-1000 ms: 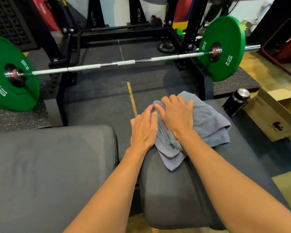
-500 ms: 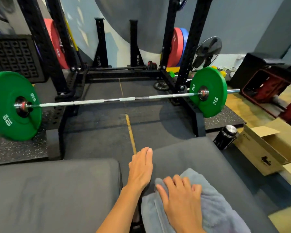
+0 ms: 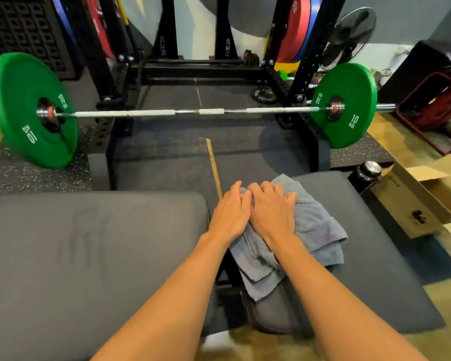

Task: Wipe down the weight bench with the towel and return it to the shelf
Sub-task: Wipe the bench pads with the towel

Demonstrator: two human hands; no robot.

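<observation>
Nearest, two bare forearms reach out over the weight bench [image 3: 89,256], whose grey padded surface splits into a wide left pad and a narrower right pad [image 3: 380,256], with a dark gap between them. On the inner edge of the right pad lies the grey towel [image 3: 315,225], folded and rumpled, one corner hanging over the gap. The right hand [image 3: 271,212] presses palm-down on it, grip apart: the fingers are spread and nearly straight, clamping nothing. The left hand [image 3: 231,212] lies just beside it, touching it, fingers straight and together, tips at the towel's left edge; its grip is likewise apart. Just past the pad's far right corner stand a black bottle [image 3: 366,178] with a steel cap and an open cardboard box [image 3: 417,204]. Farther off a barbell [image 3: 193,112] rests on the floor with a green 10 kg plate at each end — left plate [image 3: 18,100], right plate [image 3: 349,121] — in front of a black power rack [image 3: 307,61]. Behind it are red and blue stored plates [image 3: 294,29] and a fan [image 3: 349,35].
</observation>
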